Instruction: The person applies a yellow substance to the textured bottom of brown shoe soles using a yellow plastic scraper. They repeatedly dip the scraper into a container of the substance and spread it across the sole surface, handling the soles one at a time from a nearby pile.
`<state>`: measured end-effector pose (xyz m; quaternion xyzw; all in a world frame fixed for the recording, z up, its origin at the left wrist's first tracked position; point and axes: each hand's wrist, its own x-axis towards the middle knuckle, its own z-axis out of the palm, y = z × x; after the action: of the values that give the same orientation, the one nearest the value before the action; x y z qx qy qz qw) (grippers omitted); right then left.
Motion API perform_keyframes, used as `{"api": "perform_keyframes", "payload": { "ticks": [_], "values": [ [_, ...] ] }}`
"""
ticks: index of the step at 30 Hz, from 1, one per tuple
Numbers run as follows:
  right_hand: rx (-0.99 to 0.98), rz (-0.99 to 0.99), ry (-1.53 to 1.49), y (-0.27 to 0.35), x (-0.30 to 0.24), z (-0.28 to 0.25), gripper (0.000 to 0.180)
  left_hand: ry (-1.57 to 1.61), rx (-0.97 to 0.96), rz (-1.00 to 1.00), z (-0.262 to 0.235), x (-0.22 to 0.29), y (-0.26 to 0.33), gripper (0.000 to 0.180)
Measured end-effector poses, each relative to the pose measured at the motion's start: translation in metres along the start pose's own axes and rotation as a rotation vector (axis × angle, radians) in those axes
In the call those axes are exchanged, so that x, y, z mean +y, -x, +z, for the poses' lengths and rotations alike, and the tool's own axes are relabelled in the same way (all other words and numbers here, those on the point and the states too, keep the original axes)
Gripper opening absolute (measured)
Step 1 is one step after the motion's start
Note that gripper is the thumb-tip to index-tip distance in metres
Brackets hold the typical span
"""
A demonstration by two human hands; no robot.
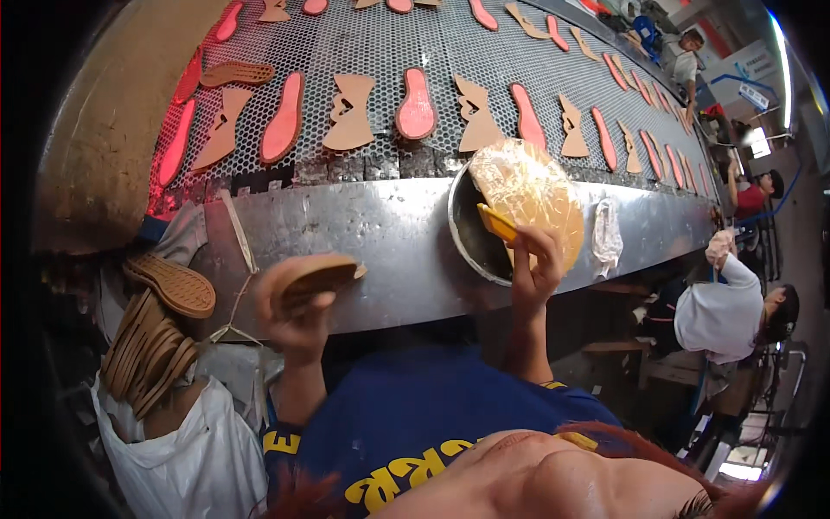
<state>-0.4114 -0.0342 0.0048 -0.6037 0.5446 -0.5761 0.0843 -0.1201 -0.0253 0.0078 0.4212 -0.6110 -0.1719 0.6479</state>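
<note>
A brown shoe sole (pixel 318 273) is gripped in my left hand (pixel 296 316), which is slightly smeared by motion, above the metal ledge. My right hand (pixel 538 264) pinches a flat yellow piece (pixel 496 222), perhaps a brush handle, at the opening of a round metal pot (pixel 456 229). What lies at its lower end is hidden. A round lid (pixel 553 203), tan and wrapped in shiny clear film, covers much of the pot. Beyond the ledge, red-topped soles (pixel 417 104) and tan cut-out upper pieces (pixel 352 112) lie on a mesh conveyor (pixel 316 78).
At lower left, a stack of brown soles (pixel 147 350) stands in a white plastic bag (pixel 186 450). Crumpled clear plastic (pixel 608 235) lies on the metal ledge (pixel 380 233) right of the pot. A tan housing (pixel 112 130) borders the conveyor's left. Other people work at right.
</note>
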Motion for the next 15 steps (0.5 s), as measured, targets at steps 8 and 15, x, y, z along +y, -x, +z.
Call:
{"api": "perform_keyframes", "payload": {
  "ticks": [8, 15],
  "values": [
    [-0.158, 0.058, 0.425, -0.001, -0.004, 0.016, 0.016, -0.067, -0.349, -0.335, 0.031, -0.043, 0.031, 0.028],
    [-0.138, 0.335, 0.133, 0.003, 0.002, 0.006, 0.01, 1.23, -0.285, -0.857, 0.043, -0.036, 0.026, 0.052]
  ]
}}
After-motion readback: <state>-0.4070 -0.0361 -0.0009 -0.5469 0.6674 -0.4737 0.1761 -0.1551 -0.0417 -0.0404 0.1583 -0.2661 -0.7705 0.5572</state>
